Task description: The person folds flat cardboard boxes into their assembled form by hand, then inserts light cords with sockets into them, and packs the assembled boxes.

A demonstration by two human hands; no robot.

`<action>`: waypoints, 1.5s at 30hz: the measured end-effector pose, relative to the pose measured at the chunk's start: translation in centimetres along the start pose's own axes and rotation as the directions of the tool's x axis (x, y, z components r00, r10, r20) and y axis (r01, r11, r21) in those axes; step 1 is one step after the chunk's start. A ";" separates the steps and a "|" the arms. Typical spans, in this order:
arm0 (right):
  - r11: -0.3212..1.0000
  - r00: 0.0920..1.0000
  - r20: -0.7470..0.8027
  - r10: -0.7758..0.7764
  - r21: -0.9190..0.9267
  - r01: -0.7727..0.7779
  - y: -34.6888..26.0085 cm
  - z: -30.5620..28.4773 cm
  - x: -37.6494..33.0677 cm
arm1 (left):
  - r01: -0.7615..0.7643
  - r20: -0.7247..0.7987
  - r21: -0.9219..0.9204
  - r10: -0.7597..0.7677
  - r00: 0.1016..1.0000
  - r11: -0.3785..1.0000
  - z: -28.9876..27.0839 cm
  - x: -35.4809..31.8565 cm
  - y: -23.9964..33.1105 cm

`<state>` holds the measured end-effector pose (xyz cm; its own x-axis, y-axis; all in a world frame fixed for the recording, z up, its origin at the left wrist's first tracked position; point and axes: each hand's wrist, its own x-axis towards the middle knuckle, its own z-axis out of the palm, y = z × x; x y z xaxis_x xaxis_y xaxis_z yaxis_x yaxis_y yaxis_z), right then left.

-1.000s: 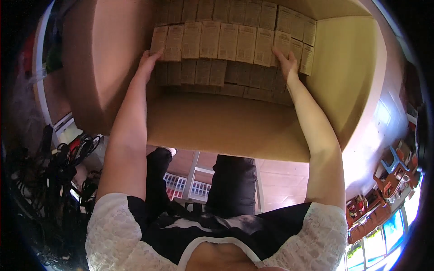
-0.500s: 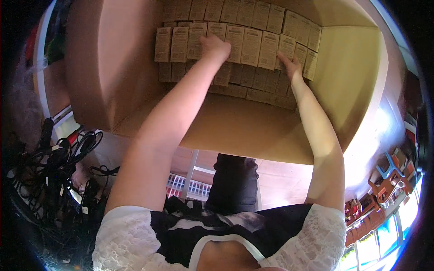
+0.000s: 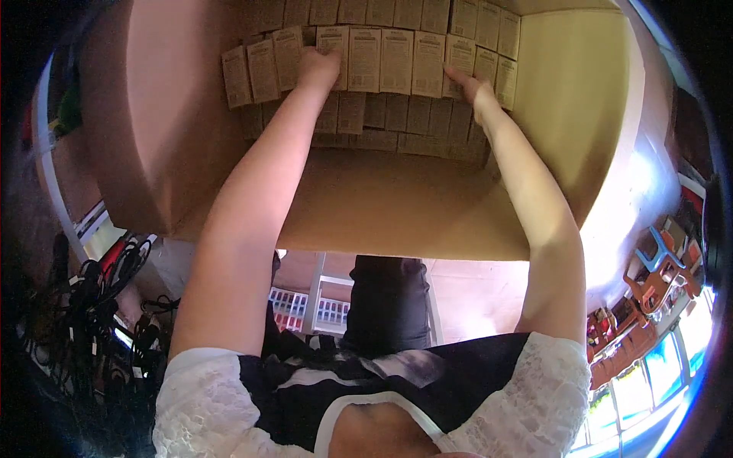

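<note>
Inside a large open cardboard carton, several small printed cardboard boxes stand in rows. My left hand reaches into the front upper row, at a gap between two boxes. Its thumb lies against the box on the gap's right side, while its other fingers are mostly hidden. Left of the gap, the small boxes lean slightly. My right hand is at the right part of this row, fingers stretched out and apart, the tips touching the box fronts.
Another layer of small boxes sits lower, beneath the front row. The carton's right wall stands close to my right forearm. Tangled black cables hang at the left. A metal ladder-like frame is below the carton.
My view has shifted, so the carton appears farther left and higher. A gap has widened at my left hand, and the boxes left of it now lean. My right hand stays by the same boxes.
</note>
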<state>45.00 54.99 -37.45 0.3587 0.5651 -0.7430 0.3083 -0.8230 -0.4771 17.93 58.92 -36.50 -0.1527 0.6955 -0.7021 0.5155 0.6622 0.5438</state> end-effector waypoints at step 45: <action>0.572 0.695 0.416 -0.586 -0.395 0.719 -9.2 15.1 -5.8 | -0.582 0.756 0.604 -0.162 0.634 0.544 3.6 -9.2 -1.7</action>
<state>26.78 58.39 -35.84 -0.2978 0.8511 -0.4323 0.7822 -0.0421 -0.6216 21.47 50.34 -32.61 0.4573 0.1229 -0.8808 0.8789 -0.2132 0.4266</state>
